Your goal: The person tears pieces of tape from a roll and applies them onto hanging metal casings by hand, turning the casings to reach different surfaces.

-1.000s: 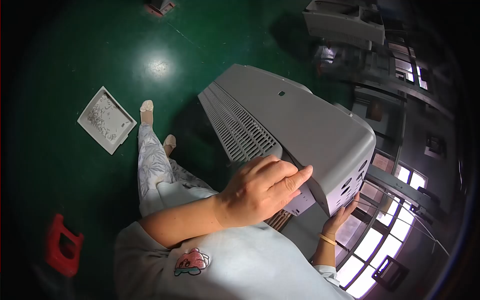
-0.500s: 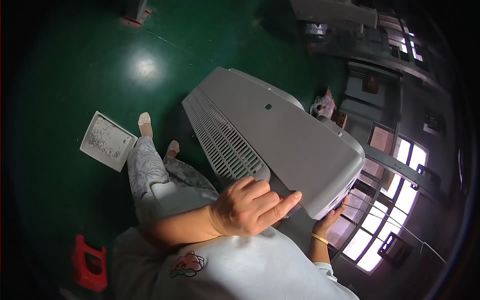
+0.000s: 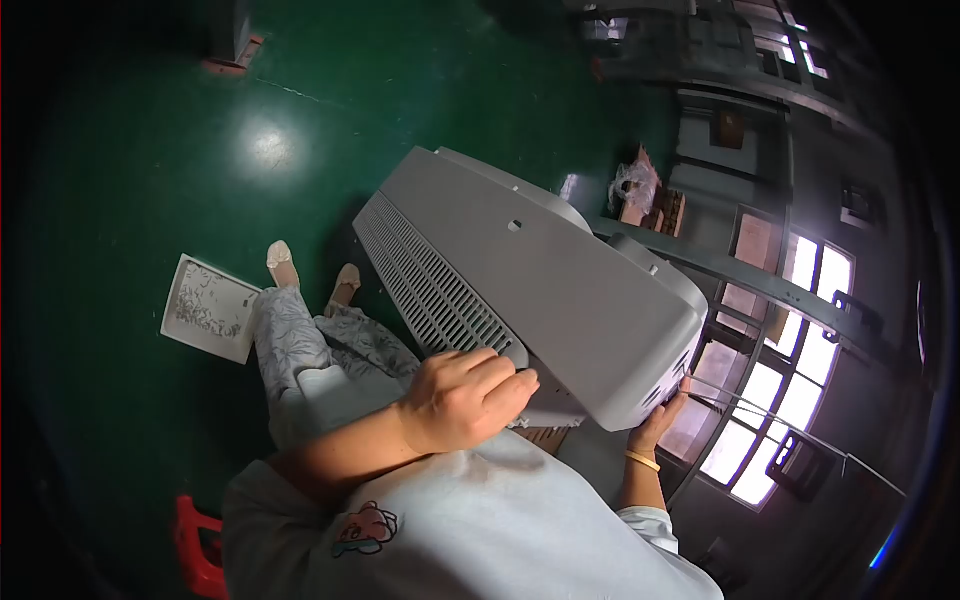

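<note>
A long grey plastic casing [image 3: 540, 270] with a slotted grille [image 3: 430, 275] along one side lies tilted across the middle of the view. My left hand [image 3: 470, 400] is closed, back upward, beside the grille's lower end; whatever its fingers hold is hidden. Under the casing's edge, near that hand, part of a pale inner piece [image 3: 550, 405] shows. My right hand [image 3: 660, 420], with a yellow band at the wrist, holds the casing's lower right end, fingers against the end face with its dark openings.
On the green floor, a white tray [image 3: 250, 335] of small pieces lies by my feet. A red plastic stool [image 3: 195, 560] is at the lower left. Clear plastic wrap [image 3: 636, 185] and a metal frame beam [image 3: 740, 275] are beyond the casing; bright windows are at the right.
The casing and right hand have shifted left in view as the camera turned. My left hand has drawn back from the casing's corner toward the grille end, and its extended finger has curled in.
</note>
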The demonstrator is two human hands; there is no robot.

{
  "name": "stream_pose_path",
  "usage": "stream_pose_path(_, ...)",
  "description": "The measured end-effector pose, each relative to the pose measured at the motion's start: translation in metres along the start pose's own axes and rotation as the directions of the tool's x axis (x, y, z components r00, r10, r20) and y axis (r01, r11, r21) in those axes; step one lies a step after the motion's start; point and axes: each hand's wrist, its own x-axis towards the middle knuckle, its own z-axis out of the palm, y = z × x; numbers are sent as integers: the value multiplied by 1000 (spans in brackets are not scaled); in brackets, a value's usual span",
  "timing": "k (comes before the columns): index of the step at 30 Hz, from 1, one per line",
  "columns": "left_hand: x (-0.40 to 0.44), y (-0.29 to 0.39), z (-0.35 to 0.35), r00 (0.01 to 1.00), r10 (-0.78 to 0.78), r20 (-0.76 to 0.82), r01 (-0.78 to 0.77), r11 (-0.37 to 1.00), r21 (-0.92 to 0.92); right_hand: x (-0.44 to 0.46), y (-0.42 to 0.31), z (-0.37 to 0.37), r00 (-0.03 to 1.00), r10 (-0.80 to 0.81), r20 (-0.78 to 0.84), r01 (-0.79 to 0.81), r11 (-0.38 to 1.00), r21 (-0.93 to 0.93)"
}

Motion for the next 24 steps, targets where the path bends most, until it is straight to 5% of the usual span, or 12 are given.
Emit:
stream_pose_path(3, 6, -7, 3, 997, -74, -37, 64, 973, -221, 3, 17, 1, 1000, 2, 21, -3, 1000, 17)
stream_pose_path(6, 34, -26, 5, 948, -319, -4, 286, 857, -429, 15, 29, -4, 997, 60, 42, -57, 997, -59)
stream_pose_path(8, 60, -51, 11, 903, -426, 54, 403, 796, -452, 23, 37, -2, 991, 127, 46, -132, 986, 102)
stream_pose_path(13, 131, -99, 16, 686, -440, 580, 722, 507, -470, 49, 44, 0, 978, 191, 80, -207, 920, 333)
stream_pose_path(17, 147, -103, 13, 584, -383, 716, 773, 532, -346, 61, 59, 2, 971, 228, 77, -241, 907, 346)
stream_pose_path(24, 156, -85, 14, 706, -292, 645, 627, 682, -377, 76, 45, 7, 978, 197, 66, -207, 900, 384)
